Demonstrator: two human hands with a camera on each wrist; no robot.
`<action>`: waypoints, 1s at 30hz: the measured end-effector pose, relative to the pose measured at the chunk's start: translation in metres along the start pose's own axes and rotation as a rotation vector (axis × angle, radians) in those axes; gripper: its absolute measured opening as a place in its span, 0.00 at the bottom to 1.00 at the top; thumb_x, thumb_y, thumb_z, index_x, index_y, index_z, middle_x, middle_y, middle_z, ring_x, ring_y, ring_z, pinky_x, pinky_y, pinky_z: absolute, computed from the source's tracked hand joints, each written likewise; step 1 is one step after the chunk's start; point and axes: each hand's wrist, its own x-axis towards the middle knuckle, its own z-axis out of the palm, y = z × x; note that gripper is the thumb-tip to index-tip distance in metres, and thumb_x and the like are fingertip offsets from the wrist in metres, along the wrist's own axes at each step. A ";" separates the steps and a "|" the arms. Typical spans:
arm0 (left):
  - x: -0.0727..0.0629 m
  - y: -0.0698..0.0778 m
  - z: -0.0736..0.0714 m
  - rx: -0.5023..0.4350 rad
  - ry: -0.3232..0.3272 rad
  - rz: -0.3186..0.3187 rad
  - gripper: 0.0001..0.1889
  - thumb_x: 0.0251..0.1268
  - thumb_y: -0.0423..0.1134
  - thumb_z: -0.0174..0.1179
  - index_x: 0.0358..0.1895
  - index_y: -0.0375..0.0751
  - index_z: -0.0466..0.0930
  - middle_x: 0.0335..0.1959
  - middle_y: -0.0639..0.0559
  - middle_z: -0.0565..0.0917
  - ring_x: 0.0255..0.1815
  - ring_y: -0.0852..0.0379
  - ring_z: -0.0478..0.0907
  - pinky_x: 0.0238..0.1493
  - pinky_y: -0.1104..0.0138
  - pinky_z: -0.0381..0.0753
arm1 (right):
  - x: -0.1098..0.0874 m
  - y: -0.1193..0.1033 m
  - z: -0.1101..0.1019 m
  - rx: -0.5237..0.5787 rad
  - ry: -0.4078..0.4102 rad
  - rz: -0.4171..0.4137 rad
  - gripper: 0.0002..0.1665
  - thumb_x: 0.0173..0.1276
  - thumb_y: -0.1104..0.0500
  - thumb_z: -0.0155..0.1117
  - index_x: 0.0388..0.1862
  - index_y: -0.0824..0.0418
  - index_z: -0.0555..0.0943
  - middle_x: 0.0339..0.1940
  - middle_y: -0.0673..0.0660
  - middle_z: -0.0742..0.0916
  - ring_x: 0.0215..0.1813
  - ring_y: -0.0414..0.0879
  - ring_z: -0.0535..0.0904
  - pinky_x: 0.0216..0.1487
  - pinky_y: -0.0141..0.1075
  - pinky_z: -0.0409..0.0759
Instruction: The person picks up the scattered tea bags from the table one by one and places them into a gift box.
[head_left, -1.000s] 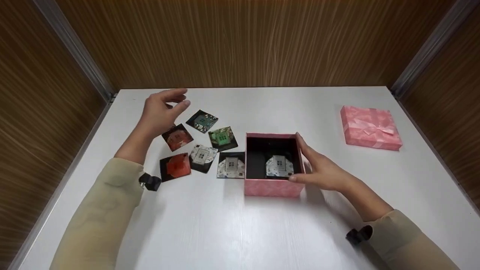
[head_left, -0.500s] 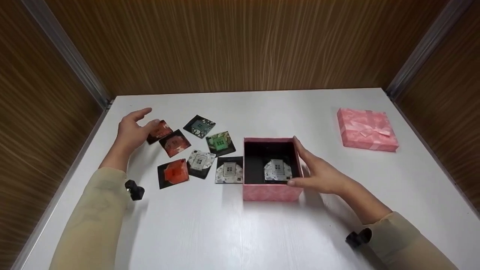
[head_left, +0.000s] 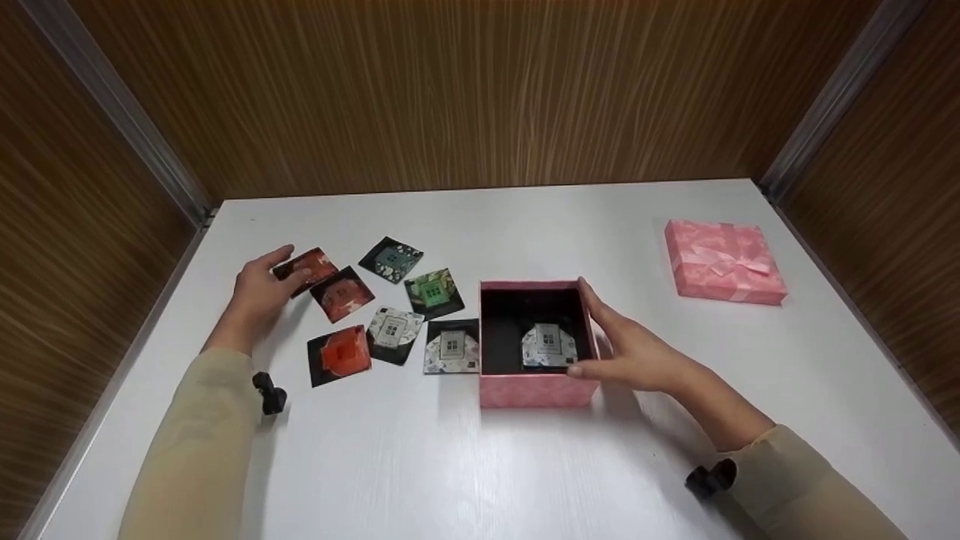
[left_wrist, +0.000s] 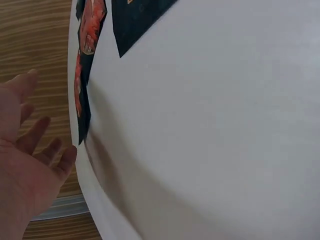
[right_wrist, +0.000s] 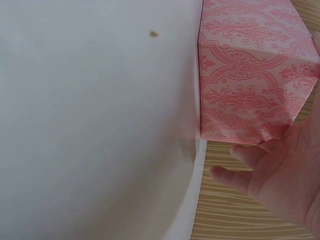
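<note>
In the head view my left hand [head_left: 261, 289] reaches over a red-and-black flat square packet [head_left: 313, 264] at the far left. Its thumb and index finger are spread at the packet's edges. The left wrist view shows the hand's fingers [left_wrist: 65, 159] loosely bent, close by the red packets. My right hand [head_left: 637, 349] holds the open pink box [head_left: 536, 391] at its right side, thumb at the near corner and fingers at the far corner. Inside the black interior lies a white-patterned packet [head_left: 549, 345]. The right wrist view shows the box's patterned wall [right_wrist: 245, 95] beside the palm.
More square packets lie left of the box: red [head_left: 342, 294], orange-red [head_left: 340, 355], dark teal [head_left: 391, 259], green [head_left: 435, 293] and white [head_left: 394, 334]. Another white one [head_left: 452, 347] lies against the box's left wall. A pink lid with a bow [head_left: 724, 262] sits at the right.
My left hand has moved left and down to the red packet at the far left. My right hand stays on the box. The whole head view has shifted slightly.
</note>
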 end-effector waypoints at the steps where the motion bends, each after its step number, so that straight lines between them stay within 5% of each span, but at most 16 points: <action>1: 0.000 -0.001 0.001 -0.001 -0.012 -0.004 0.40 0.82 0.46 0.60 0.87 0.41 0.51 0.82 0.33 0.61 0.80 0.43 0.61 0.80 0.49 0.59 | 0.000 0.000 0.000 -0.003 0.000 0.000 0.75 0.62 0.37 0.79 0.91 0.51 0.38 0.88 0.61 0.56 0.85 0.62 0.55 0.79 0.62 0.58; 13: 0.003 -0.018 -0.004 0.161 -0.049 -0.056 0.46 0.80 0.51 0.60 0.86 0.33 0.45 0.80 0.30 0.64 0.85 0.35 0.50 0.81 0.43 0.54 | -0.001 -0.003 -0.001 -0.008 -0.007 0.009 0.75 0.62 0.36 0.79 0.91 0.52 0.38 0.88 0.59 0.54 0.85 0.60 0.54 0.80 0.60 0.57; 25: -0.006 -0.026 -0.011 0.271 0.021 -0.011 0.41 0.75 0.42 0.69 0.81 0.28 0.60 0.63 0.29 0.80 0.74 0.34 0.69 0.76 0.42 0.65 | 0.000 -0.002 -0.001 -0.022 -0.012 0.021 0.76 0.62 0.36 0.79 0.91 0.46 0.36 0.89 0.59 0.54 0.85 0.60 0.54 0.80 0.60 0.57; 30: -0.009 -0.027 -0.012 0.341 0.040 0.020 0.41 0.72 0.43 0.71 0.80 0.27 0.62 0.59 0.28 0.81 0.72 0.32 0.69 0.76 0.40 0.64 | 0.000 -0.001 0.000 -0.028 -0.013 0.019 0.76 0.62 0.36 0.79 0.91 0.48 0.36 0.88 0.60 0.54 0.85 0.61 0.54 0.80 0.61 0.57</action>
